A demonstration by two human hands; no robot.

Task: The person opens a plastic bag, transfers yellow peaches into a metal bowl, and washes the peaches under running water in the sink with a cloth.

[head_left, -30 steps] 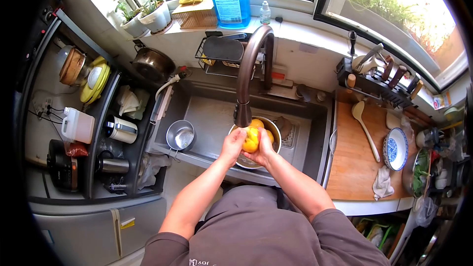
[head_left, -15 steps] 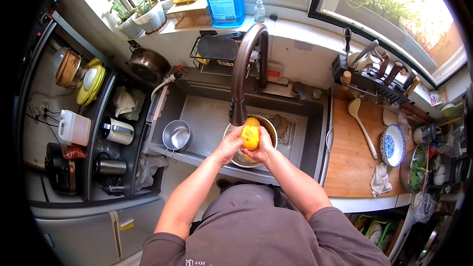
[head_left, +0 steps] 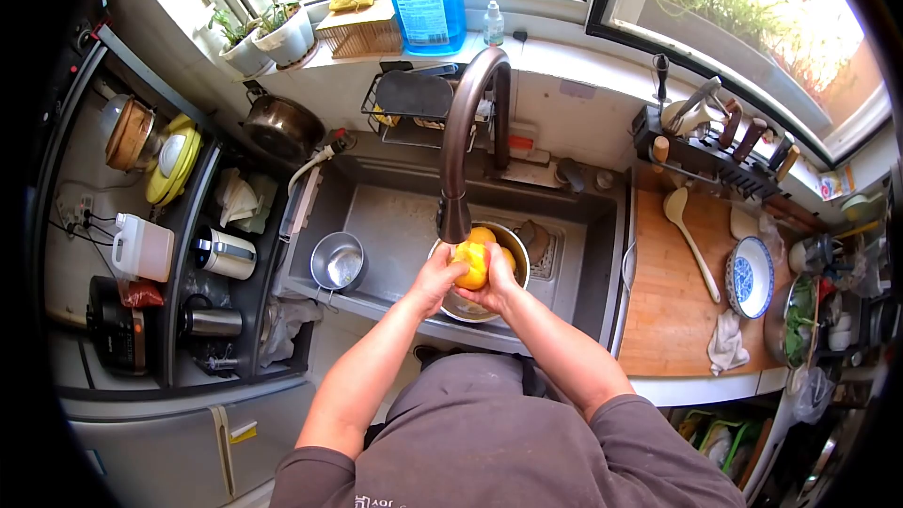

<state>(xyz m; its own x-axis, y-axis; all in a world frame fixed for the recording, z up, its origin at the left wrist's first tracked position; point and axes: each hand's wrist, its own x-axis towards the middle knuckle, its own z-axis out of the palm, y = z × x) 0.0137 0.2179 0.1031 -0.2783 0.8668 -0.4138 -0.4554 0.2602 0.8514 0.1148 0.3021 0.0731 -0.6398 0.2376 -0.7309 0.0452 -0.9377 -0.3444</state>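
A yellow-orange fruit (head_left: 471, 264) is held between my two hands, just below the faucet head (head_left: 453, 218). My left hand (head_left: 436, 279) has its fingers closed round the fruit's left side. On the right side my right hand (head_left: 499, 286) grips the same fruit. Beneath them a metal pot (head_left: 519, 251) stands in the sink (head_left: 386, 216), with more orange fruit (head_left: 482, 235) inside it. The hands hide part of the pot.
A small saucepan (head_left: 337, 261) sits at the sink's left. To the right, a wooden board (head_left: 658, 301) bears a ladle (head_left: 691, 243), a blue-and-white bowl (head_left: 750, 277) and a cloth (head_left: 727, 342). The faucet (head_left: 460, 122) arches above the sink.
The fruit has turned slightly between my hands, and the fingers of my right hand have shifted lower around it. The camera view has moved a little.
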